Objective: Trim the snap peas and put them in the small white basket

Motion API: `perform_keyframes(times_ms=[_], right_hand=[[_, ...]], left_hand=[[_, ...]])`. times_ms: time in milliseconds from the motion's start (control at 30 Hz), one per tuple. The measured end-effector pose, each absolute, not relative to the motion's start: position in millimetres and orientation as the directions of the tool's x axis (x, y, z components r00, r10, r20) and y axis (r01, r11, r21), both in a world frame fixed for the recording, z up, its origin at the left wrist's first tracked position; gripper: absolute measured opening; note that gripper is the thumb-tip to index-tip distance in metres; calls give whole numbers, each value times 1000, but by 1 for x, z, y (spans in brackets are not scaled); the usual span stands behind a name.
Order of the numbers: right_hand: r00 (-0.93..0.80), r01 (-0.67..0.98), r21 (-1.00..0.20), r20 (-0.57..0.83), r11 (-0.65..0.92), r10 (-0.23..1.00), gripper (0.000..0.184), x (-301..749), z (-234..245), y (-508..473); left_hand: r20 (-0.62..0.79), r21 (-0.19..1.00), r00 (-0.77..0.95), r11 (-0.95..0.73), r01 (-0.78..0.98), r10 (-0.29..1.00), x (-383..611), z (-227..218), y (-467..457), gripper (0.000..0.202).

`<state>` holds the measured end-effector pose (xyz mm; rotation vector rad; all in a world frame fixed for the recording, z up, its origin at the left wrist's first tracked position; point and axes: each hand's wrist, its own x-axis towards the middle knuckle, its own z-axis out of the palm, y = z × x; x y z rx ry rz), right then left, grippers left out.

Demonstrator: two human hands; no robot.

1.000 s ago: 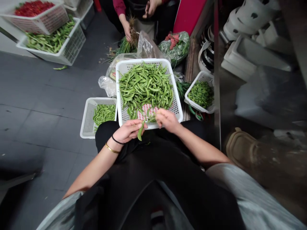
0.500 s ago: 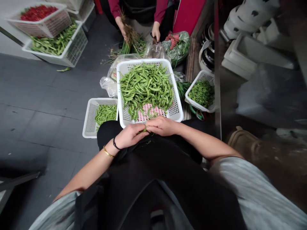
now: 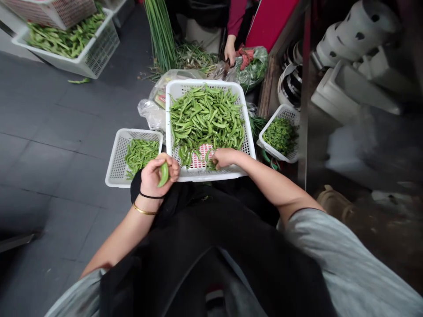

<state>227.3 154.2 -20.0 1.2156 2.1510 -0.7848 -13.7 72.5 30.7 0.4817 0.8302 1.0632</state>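
A green pea pod [image 3: 163, 174] lies across the palm of my left hand [image 3: 158, 174], whose fingers curl up around it. This hand is palm up at the front left corner of a large white basket [image 3: 211, 178] on my lap. Inside that basket is a heap of pea pods [image 3: 206, 116]. My right hand [image 3: 226, 157] reaches over the front rim, its fingers pinched downward at a few green trimmings [image 3: 210, 165]; whatever is between the fingertips is hidden. Below on the left, a smaller white basket [image 3: 114, 165] holds more pea pods [image 3: 141, 154].
A basket of leafy greens [image 3: 280, 135] stands at right beside a metal post [image 3: 303, 132]. Opposite, a co-worker's hand [image 3: 230, 50] is near plastic bags [image 3: 253, 66] and long green stalks [image 3: 160, 35]. Stacked baskets [image 3: 99, 55] are at the upper left.
My hands have come apart. My left hand has turned palm up with a pea pod and moved left; my right hand has gone over the rim into the basket. The co-worker's long stalks now stand upright.
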Motion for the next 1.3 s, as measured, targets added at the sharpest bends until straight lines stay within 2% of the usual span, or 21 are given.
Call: perform_keyframes(times_ms=[33,133,233,400,500,633,733,833,933,1000,1100,1167,1300], right_hand=[[-404,896,-177,-703,406,585,31,218,-25,160],[-345,922,-123,-689,366,637,40,193,-40,168],[-321,931,-105,-689,348,650,40,186,-45,167],[-389,911,-133,-592,390,706,36,201,-8,144],[-507,856,-171,-465,488,726,34,206,23,114],[-702,712,-199,-160,673,694,35,211,40,79],[-733,633,-298,65,714,677,38,217,37,67],[-749,459,-479,244,748,616,37,220,33,58],[-751,300,-633,304,713,586,32,221,38,50],[-685,328,-683,303,652,662,32,224,43,45],[-541,458,-651,337,606,770,29,228,49,38],[-511,535,-567,373,626,774,25,228,48,34],[-541,628,-418,371,656,754,26,218,43,32]], left_hand=[[-383,683,265,464,-564,885,-13,29,70,11],[-401,671,320,513,-536,858,-10,26,64,24],[-425,676,340,544,-497,839,-10,25,61,19],[-498,759,218,544,-359,839,2,15,63,25],[-508,801,167,535,-269,845,21,4,68,35],[-445,842,161,473,-260,881,39,5,70,36],[-449,805,254,511,-302,857,40,19,67,35],[-465,755,395,588,-289,792,39,32,57,32],[-468,744,485,626,-235,739,37,39,47,30],[-459,747,487,619,-241,743,35,41,42,29],[-425,756,377,552,-353,823,33,42,40,28],[-419,754,297,511,-413,858,34,42,40,29],[-426,768,222,480,-425,877,38,39,41,29]])
